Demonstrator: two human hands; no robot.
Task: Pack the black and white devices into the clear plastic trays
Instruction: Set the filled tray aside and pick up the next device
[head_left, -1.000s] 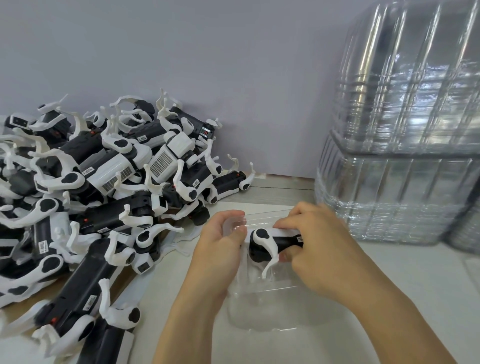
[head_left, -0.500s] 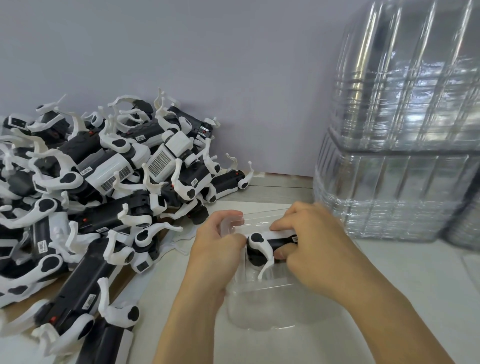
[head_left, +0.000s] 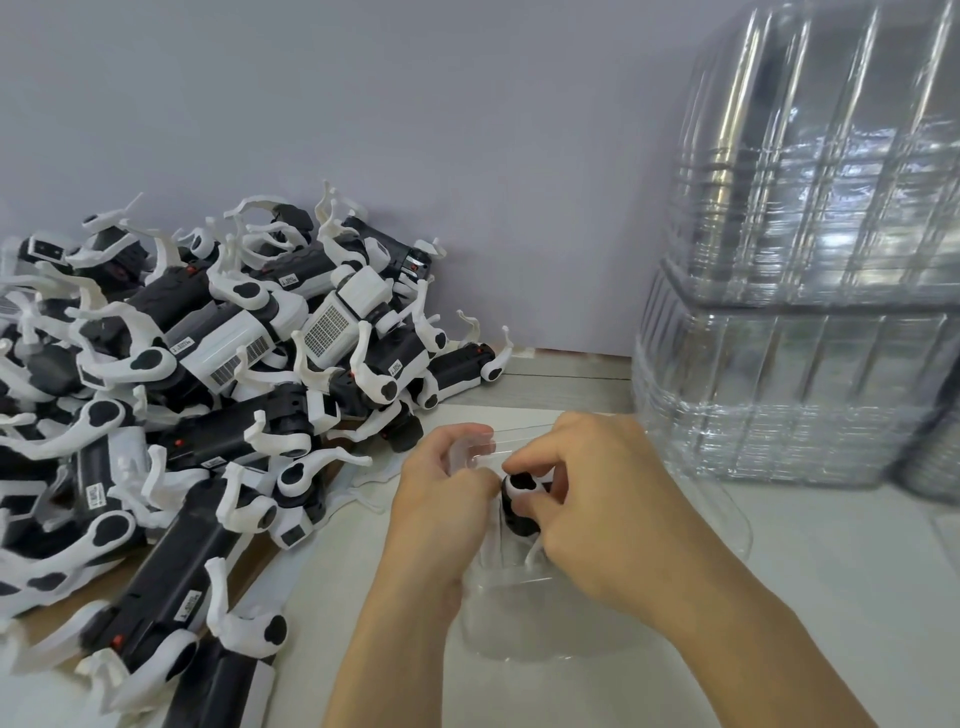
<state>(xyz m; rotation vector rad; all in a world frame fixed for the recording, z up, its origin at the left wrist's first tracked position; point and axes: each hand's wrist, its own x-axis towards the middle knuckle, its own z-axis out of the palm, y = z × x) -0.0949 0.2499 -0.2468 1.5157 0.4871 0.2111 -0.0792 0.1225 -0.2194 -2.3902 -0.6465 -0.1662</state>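
Both hands seating one device into a clear tray.

Right hand (head_left: 597, 499) grips the black and white device (head_left: 519, 506) from above, pressing its end into the clear plastic tray (head_left: 519, 623) on the tabletop (head_left: 831, 597); left hand (head_left: 441, 514) clasps the tray's near-left wall. Seating looks underway, not finished. Next likely calls for pushing it fully home, then reaching left to the pile of devices (head_left: 182, 415); spare stacked trays (head_left: 805, 312) stand beyond the right hand.
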